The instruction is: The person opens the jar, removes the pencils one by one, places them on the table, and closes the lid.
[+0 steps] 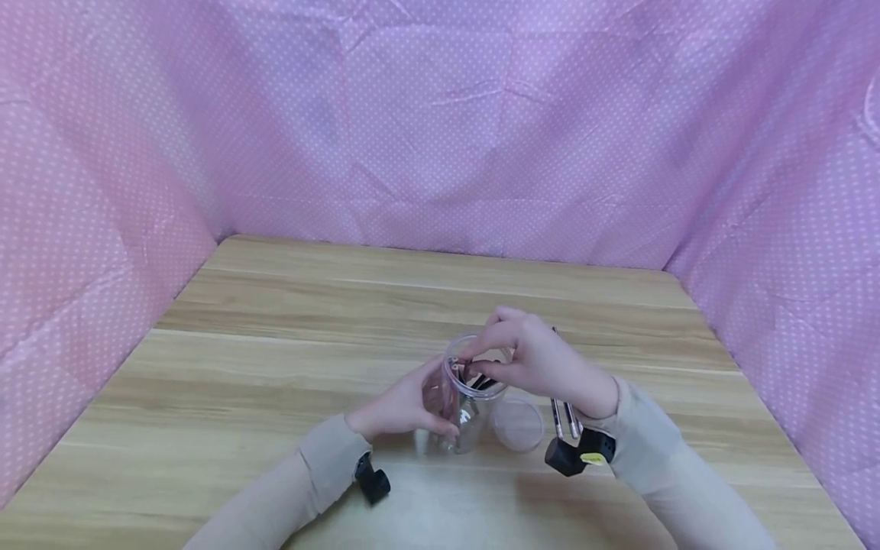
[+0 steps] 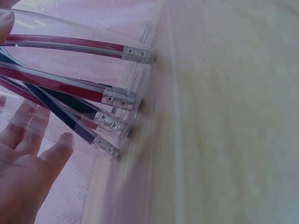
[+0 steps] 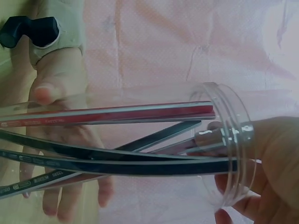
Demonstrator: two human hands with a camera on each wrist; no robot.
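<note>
A clear plastic jar (image 1: 470, 435) stands on the table with several striped pencils in it, some red (image 3: 107, 114) and some dark (image 3: 196, 166). Their metal ferrules (image 2: 119, 98) are down at the jar's base. My left hand (image 1: 409, 401) holds the jar from its left side, thumb and fingers around the wall. From above, my right hand (image 1: 539, 359) reaches into the mouth, its fingertips (image 3: 208, 135) pinching the upper end of one pencil inside the jar. The rim partly covers that grip.
A round clear lid (image 1: 517, 424) lies on the table just right of the jar. Beneath and beside my right wrist lie several pencils (image 1: 557, 420). The wooden table (image 1: 275, 305) reaches back to pink dotted cloth (image 1: 426, 137) hanging around it.
</note>
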